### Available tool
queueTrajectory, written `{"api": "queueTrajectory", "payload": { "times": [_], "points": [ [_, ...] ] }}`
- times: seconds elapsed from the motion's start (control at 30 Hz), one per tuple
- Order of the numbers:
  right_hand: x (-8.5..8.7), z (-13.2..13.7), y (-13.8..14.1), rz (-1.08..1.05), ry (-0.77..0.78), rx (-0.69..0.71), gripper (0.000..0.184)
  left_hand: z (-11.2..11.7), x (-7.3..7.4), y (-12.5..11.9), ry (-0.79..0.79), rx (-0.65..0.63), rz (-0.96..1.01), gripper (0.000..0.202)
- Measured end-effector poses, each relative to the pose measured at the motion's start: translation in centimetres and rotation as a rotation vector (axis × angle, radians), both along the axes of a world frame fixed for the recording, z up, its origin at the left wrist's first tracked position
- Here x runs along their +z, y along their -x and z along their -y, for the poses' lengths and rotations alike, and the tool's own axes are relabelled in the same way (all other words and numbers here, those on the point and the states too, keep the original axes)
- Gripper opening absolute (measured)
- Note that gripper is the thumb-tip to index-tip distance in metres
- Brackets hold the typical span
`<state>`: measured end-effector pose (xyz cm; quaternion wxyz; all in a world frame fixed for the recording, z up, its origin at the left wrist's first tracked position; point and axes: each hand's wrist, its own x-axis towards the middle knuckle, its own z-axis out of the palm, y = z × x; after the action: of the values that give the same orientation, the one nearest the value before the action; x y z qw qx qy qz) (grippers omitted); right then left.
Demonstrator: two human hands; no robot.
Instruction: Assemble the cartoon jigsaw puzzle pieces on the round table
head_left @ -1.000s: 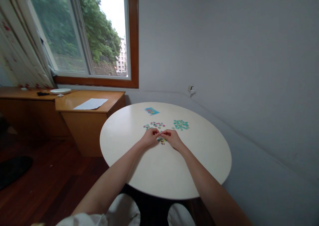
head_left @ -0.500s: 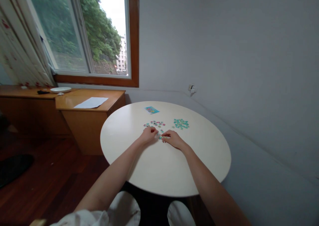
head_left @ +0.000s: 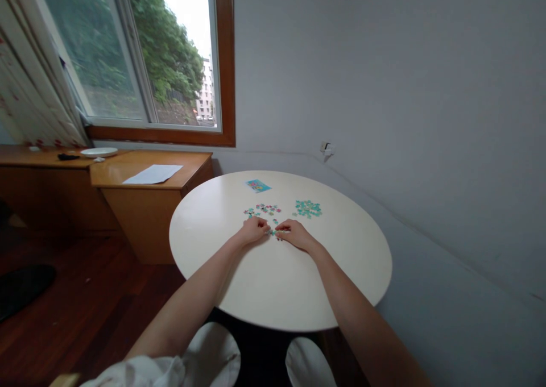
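Observation:
Both hands meet over a white round table (head_left: pixel 281 296), a small group of joined or touching jigsaw pieces (head_left: pixel 273 233) between them. My left hand (head_left: pixel 255 229) has its fingers curled and pinched at the left side of this group, on a jigsaw piece mostly hidden by the fingertips. From the right, my right hand (head_left: pixel 295 234) pinches at the group's other edge, its fingers partly covering the pieces. Just beyond the hands lie mixed pink and green loose pieces (head_left: pixel 268 208). A pile of turquoise pieces (head_left: pixel 307 208) sits farther right.
A small colourful picture card (head_left: pixel 258 185) lies toward the table's far side. To the left, a wooden cabinet (head_left: pixel 140 216) bears a sheet of paper (head_left: pixel 153 174) and a white plate (head_left: pixel 99 152). The wall with a socket (head_left: pixel 327 148) stands behind the table.
My right hand's fingertips have come slightly closer to the left hand over the small group of pieces. The whole view has shifted a little; the piles lie as before.

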<state>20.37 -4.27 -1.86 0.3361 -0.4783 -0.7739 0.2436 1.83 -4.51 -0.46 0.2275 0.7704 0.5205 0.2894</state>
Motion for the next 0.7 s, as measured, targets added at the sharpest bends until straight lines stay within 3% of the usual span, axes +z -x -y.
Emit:
{"api": "queueTrajectory", "payload": {
  "times": [0.7],
  "points": [
    [-0.06,-0.1,0.0,-0.009,0.002,0.005,0.018,-0.15,0.01,0.0,-0.019,0.022,-0.08,0.024]
  ]
}}
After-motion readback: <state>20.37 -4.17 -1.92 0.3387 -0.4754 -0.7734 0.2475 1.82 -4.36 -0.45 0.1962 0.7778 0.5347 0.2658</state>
